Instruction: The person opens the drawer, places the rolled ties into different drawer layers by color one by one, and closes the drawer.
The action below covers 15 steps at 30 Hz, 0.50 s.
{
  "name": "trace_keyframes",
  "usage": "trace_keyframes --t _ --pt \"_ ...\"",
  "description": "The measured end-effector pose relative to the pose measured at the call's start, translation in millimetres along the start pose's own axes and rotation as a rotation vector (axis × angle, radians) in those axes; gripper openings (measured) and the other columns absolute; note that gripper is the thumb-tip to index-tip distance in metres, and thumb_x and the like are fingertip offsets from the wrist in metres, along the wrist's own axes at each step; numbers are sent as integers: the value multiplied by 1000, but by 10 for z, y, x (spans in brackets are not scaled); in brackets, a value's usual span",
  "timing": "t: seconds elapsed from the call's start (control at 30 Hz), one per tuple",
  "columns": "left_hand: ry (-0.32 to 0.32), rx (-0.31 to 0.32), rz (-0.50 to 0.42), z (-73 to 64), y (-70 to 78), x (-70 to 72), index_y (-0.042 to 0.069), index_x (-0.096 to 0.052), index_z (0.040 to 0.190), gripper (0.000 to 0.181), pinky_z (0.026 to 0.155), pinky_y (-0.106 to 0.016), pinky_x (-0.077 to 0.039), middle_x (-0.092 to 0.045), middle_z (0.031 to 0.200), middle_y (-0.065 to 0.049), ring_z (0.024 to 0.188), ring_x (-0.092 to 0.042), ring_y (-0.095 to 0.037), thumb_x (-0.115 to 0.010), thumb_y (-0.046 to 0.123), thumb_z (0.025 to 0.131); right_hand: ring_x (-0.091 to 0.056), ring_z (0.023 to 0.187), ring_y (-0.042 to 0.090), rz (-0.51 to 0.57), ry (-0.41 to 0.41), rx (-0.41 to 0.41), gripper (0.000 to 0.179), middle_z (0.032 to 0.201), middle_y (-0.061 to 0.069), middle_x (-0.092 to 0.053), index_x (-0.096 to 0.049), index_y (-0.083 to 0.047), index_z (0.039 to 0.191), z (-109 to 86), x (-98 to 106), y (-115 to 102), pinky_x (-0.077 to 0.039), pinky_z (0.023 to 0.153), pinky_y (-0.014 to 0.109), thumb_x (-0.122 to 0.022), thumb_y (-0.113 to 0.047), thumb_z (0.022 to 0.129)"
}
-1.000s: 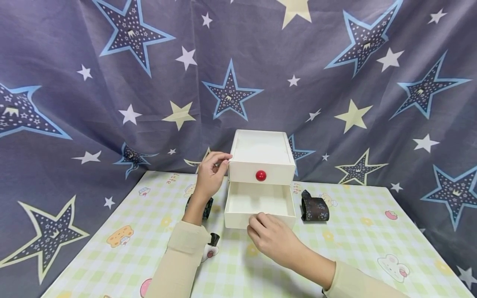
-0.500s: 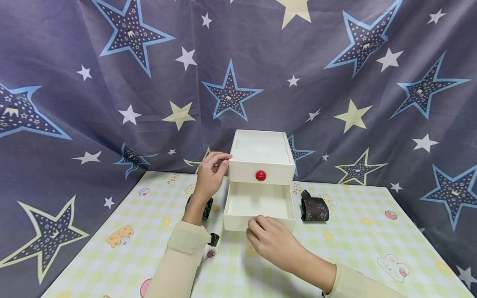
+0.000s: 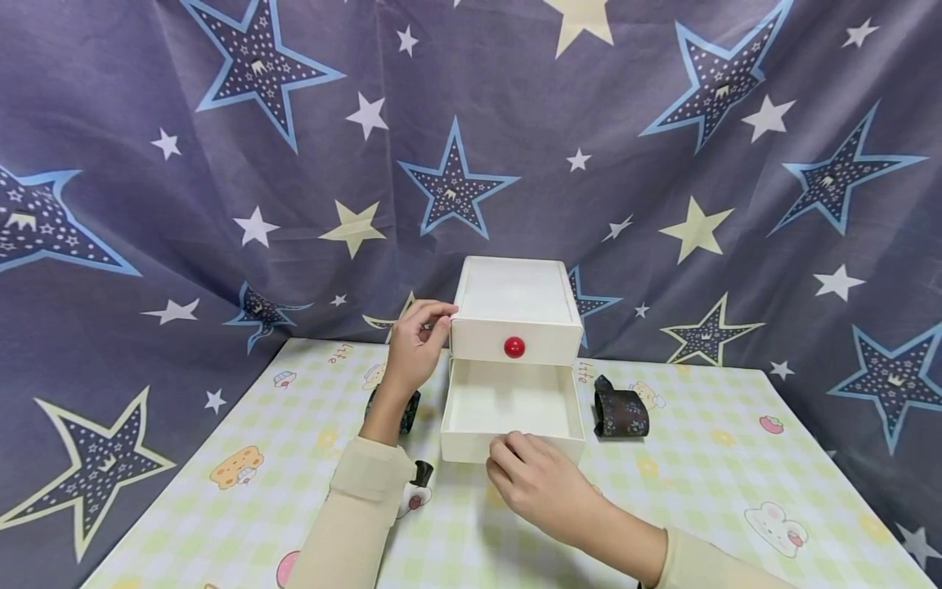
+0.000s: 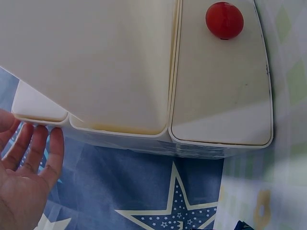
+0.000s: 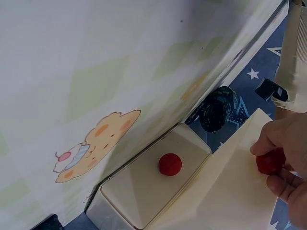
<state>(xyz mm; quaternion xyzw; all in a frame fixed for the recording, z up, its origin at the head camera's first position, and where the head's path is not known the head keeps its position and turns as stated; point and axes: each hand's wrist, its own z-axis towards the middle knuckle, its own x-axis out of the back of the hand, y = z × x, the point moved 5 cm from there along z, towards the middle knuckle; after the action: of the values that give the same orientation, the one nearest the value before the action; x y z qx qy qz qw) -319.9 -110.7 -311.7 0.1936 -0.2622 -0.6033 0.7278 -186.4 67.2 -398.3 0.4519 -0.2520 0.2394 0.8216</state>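
A small white drawer cabinet (image 3: 518, 290) stands at the far middle of the table. Its upper drawer front with a red knob (image 3: 514, 347) is in place, and the drawer (image 3: 511, 401) below is pulled out, its inside bare. My right hand (image 3: 540, 487) is at that drawer's front; in the right wrist view thumb and fingers pinch its red knob (image 5: 271, 161). The lower drawer (image 4: 223, 86), with another red knob, is in place; in the head view it is hidden. My left hand (image 3: 415, 348) rests its fairly straight fingers (image 4: 36, 148) on the cabinet's upper left side.
Dark patterned rolled items lie on either side of the cabinet, one on the right (image 3: 621, 411), one partly behind my left wrist (image 3: 409, 411). The table wears a green-and-white checked cloth (image 3: 706, 507). A star-printed curtain (image 3: 662, 180) hangs right behind.
The right hand has drawn the drawer a little further out towards me. The left hand stays where it was on the cabinet's side.
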Motion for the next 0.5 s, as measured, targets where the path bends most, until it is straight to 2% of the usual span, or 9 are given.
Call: trace_keyframes --t 0.2,0.5 --pt "2 -4 -2 -1 0 0 -15 -70 109 17 67 -12 -50 -63 111 -30 95 -65 -38 -60 -12 96 -52 86 23 4 -23 8 63 102 9 -59 -71 -6 96 -13 22 -17 -49 73 29 -10 -1 110" --pt "-1 9 -6 -1 -13 3 -14 -70 110 17 67 -13 -50 -63 112 -29 96 -65 -34 -60 -10 97 -51 87 22 8 -46 9 58 102 8 -58 -69 -6 98 -23 47 -42 -49 76 27 -13 1 110"
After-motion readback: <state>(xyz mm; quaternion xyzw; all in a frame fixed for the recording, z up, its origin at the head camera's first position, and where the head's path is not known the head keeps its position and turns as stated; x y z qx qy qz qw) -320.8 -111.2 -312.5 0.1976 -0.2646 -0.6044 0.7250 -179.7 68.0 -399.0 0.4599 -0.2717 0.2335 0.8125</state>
